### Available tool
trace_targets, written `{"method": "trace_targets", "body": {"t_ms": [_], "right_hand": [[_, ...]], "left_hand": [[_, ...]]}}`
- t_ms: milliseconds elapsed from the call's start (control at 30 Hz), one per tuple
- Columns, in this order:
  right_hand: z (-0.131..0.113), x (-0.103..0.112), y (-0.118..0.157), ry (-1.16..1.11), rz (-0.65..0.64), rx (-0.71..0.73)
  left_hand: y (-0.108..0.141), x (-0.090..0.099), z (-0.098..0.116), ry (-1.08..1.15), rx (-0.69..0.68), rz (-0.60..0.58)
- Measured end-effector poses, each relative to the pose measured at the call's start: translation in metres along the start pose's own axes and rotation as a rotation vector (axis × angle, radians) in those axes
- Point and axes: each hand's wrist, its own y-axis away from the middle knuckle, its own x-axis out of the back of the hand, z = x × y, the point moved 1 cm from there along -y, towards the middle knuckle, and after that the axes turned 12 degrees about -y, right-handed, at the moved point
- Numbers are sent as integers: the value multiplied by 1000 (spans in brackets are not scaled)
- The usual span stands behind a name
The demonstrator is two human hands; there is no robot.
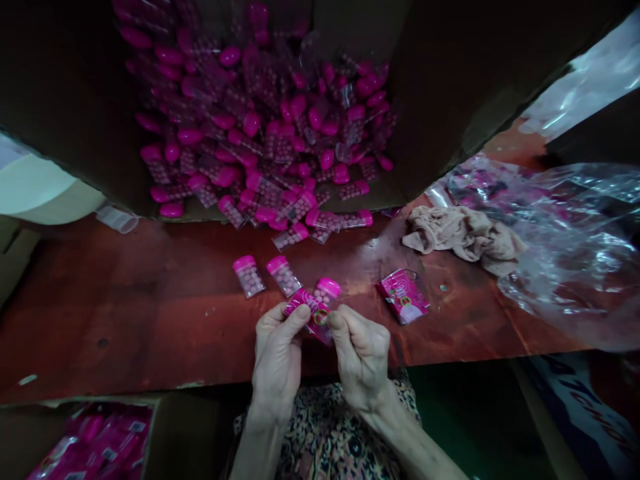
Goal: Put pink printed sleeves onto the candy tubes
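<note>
Both hands pinch a small pink printed sleeve (311, 309) above the front of the table. My left hand (280, 347) grips its left end between thumb and fingers. At the right end, my right hand (363, 347) has thumb and forefinger pressed together on it. Just behind the sleeve is a clear container of pale pink balls with a pink cap (329, 288), partly hidden. Two more such containers, one at the left (249, 276) and one beside it (283, 275), lie on the table. A pack of matching printed sleeves (404, 297) lies to the right.
A large cardboard box (440, 87) tipped toward me holds many pink-capped containers, some spilling onto the red table (125, 300). At right are a crumpled cloth (465, 233) and clear plastic bags (565, 267). Lower left, another box (185, 427) holds pink packed items.
</note>
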Motion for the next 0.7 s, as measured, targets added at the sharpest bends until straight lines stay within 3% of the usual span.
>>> {"method": "trace_targets", "body": {"t_ms": [100,200,367,533,700], "right_hand": [[7,7,-2,42,57,-33],[15,5,-6,257,126,-85],[28,-13,-8,543,57,-126],[34,-5,-5,232,107,-185],[15,2,4,-248,120,-355]], "left_hand": [[-4,3,3,37,-15,69],[-7,5,8,97,-41,124],[-11,12,11,169,-56,166],[-15,16,15,223,-55,216],[-15,12,19,225,-68,214]]}}
